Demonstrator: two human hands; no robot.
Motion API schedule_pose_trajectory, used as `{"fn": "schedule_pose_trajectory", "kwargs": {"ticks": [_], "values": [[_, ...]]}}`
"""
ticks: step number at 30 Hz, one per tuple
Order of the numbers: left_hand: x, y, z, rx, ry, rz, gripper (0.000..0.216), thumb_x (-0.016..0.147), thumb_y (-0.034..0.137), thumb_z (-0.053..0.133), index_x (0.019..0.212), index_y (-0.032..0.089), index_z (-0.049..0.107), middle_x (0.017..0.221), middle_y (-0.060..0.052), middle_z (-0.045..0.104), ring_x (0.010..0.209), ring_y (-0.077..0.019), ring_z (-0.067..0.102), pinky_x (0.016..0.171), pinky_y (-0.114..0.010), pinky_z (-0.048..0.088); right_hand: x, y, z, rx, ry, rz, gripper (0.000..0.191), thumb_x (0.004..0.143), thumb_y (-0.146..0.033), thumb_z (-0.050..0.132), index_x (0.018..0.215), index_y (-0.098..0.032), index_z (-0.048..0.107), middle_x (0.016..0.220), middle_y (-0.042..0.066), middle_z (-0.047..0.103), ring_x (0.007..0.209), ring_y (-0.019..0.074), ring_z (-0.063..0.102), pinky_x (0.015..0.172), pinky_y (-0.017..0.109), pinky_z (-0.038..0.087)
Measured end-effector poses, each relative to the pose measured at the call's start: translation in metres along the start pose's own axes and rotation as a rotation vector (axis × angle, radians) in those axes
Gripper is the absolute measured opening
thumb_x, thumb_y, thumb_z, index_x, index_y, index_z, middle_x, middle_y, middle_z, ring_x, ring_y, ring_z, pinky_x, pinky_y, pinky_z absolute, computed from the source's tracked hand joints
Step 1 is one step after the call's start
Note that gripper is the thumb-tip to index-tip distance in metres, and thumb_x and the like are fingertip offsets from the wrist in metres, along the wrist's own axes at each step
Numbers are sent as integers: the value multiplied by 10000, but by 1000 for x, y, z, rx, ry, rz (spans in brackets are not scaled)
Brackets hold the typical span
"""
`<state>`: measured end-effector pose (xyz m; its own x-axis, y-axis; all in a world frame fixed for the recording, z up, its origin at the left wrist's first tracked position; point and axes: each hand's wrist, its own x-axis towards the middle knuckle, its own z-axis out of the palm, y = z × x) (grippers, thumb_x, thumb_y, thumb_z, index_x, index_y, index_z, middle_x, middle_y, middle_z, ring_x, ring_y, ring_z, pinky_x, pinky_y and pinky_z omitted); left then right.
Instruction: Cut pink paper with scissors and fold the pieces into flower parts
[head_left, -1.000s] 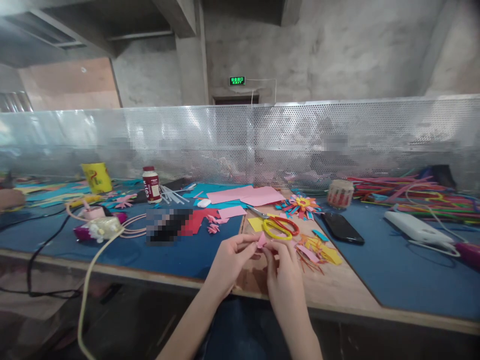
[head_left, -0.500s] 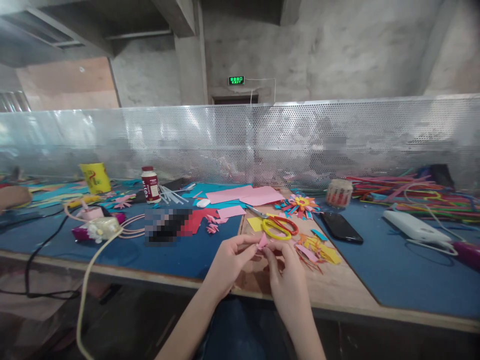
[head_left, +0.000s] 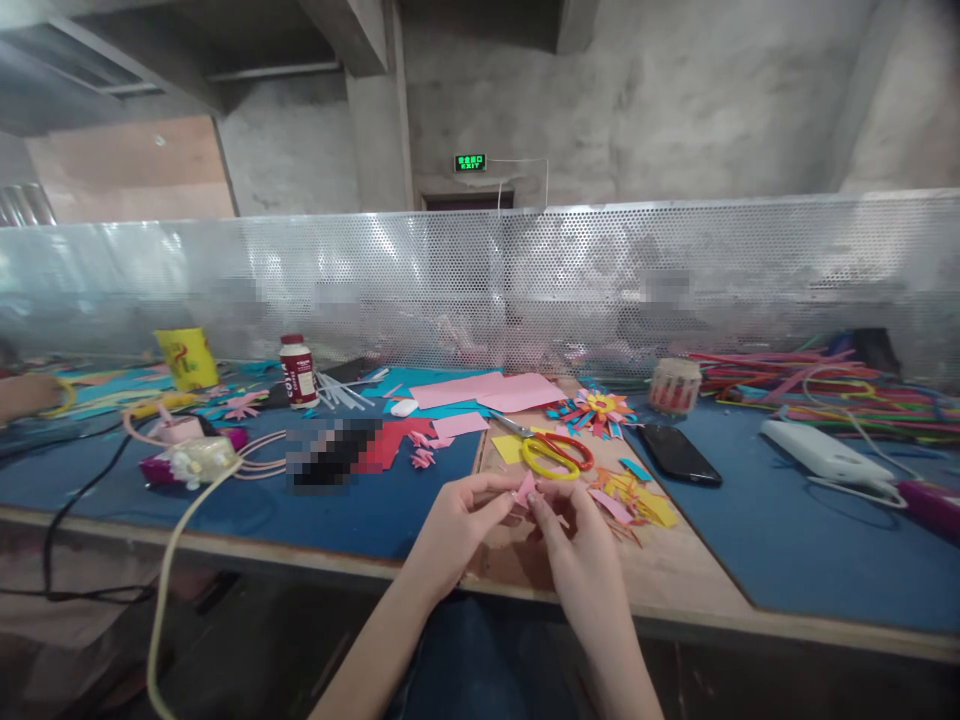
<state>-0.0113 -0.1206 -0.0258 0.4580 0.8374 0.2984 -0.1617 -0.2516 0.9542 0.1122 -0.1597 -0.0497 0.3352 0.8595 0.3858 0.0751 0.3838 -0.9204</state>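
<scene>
A small folded pink paper piece (head_left: 526,489) is pinched between the fingertips of my left hand (head_left: 457,530) and my right hand (head_left: 581,545), just above the near edge of the wooden board (head_left: 675,570). Both hands are closed on it. Yellow-and-red scissors (head_left: 553,452) lie on the board just beyond my fingers. Cut yellow, pink and orange paper scraps (head_left: 634,503) lie to the right of my right hand. A colourful paper flower (head_left: 600,408) sits farther back.
Pink and teal paper sheets (head_left: 487,390), a red-capped bottle (head_left: 298,371), a yellow cup (head_left: 187,358), a black phone (head_left: 679,454), a white device with cable (head_left: 825,452), a tape roll (head_left: 675,386) and coloured sticks (head_left: 825,385) lie on the blue table. A perforated metal screen (head_left: 525,280) stands behind. Another person's hand (head_left: 22,395) shows at far left.
My hands stay together on the pink paper; the fingers have shifted slightly, and the view has drifted a little to the right.
</scene>
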Motion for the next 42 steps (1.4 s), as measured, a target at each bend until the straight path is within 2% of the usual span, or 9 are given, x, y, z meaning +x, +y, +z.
{"fn": "schedule_pose_trajectory", "kwargs": {"ticks": [4, 9, 15, 25, 32, 42], "values": [[0, 0, 0, -25, 5, -24, 268, 770, 236, 576, 1005, 135, 657, 964, -81, 672, 816, -183, 621, 775, -293, 485, 0, -1, 0, 40, 17, 14, 236, 753, -407, 574, 823, -184, 545, 739, 26, 611, 604, 158, 573, 569, 273, 476], [-1, 0, 1, -22, -20, -45, 318, 736, 256, 627, 1023, 120, 637, 964, -102, 675, 917, -225, 612, 836, -324, 464, 1, -3, 1, 25, 44, 1, 231, 743, -395, 587, 802, -175, 549, 728, 36, 617, 607, 161, 576, 562, 270, 474], [-1, 2, 1, 18, 15, -46, 274, 740, 256, 615, 970, 111, 651, 916, -92, 687, 838, -201, 631, 782, -292, 480, 1, -3, 1, 4, 23, -10, 221, 763, -390, 563, 801, -173, 546, 732, 36, 612, 639, 161, 576, 604, 270, 473], [-1, 2, 1, 56, 29, -54, 234, 754, 261, 596, 921, 110, 660, 878, -86, 694, 802, -191, 635, 767, -284, 480, 1, -2, 1, 14, 23, 10, 219, 751, -385, 574, 783, -170, 551, 706, 32, 617, 636, 166, 579, 588, 267, 462], [-2, 2, 0, -6, -62, -56, 313, 757, 231, 602, 1054, 135, 619, 987, -95, 673, 942, -216, 613, 836, -298, 463, 2, -1, 1, -25, 43, 16, 221, 770, -385, 548, 814, -170, 532, 765, 43, 615, 679, 173, 583, 627, 283, 464], [-1, 2, 1, 2, -38, -59, 321, 761, 255, 595, 1056, 132, 629, 986, -98, 674, 934, -230, 617, 842, -322, 468, 1, -4, 1, -19, 50, 8, 208, 760, -373, 560, 793, -169, 545, 744, 43, 622, 680, 181, 590, 629, 294, 473]]}}
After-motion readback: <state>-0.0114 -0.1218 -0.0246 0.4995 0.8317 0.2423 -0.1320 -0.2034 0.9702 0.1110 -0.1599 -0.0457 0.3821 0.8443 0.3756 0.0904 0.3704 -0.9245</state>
